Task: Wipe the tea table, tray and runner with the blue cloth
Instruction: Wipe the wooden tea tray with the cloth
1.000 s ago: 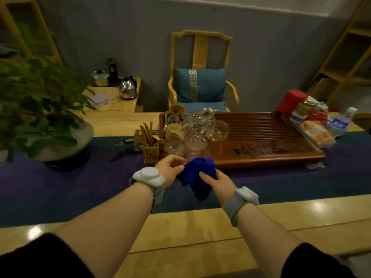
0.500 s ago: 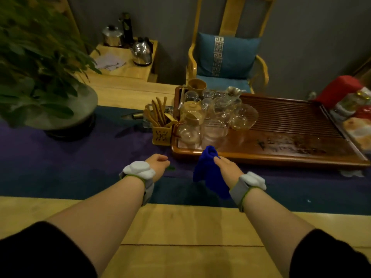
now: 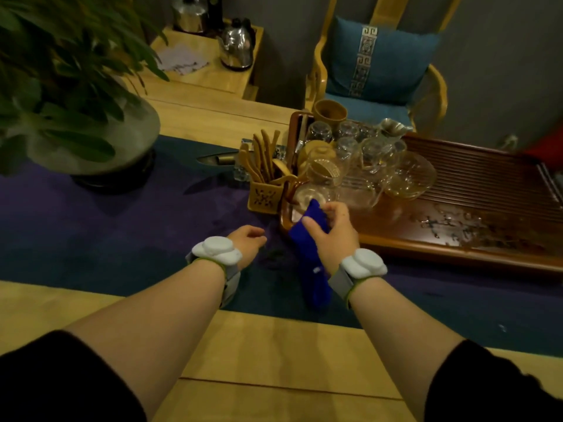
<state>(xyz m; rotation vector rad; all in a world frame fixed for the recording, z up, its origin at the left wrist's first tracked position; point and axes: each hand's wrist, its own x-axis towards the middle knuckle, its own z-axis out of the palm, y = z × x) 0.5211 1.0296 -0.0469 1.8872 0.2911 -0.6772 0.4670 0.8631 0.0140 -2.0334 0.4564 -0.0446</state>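
Note:
My right hand (image 3: 330, 236) grips the blue cloth (image 3: 313, 269) at the near left corner of the dark wooden tea tray (image 3: 457, 239); the cloth's upper end touches the tray's corner and the rest hangs down over the runner. My left hand (image 3: 248, 243) hovers low over the dark purple and teal runner (image 3: 106, 226), fingers loosely curled, holding nothing. The runner lies along the pale wooden tea table (image 3: 259, 354). Small dark specks lie on the runner between my hands.
Several glass cups and pitchers (image 3: 359, 166) crowd the tray's left end. A wooden tool holder (image 3: 265, 187) stands just left of the tray. A potted plant (image 3: 67, 95) sits at the left. A chair with a blue cushion (image 3: 377, 62) and a kettle (image 3: 237, 45) stand behind.
My left hand has let go of the cloth and dropped toward the runner. My right hand has carried the cloth up to the tray's corner. The view has tilted down and closer.

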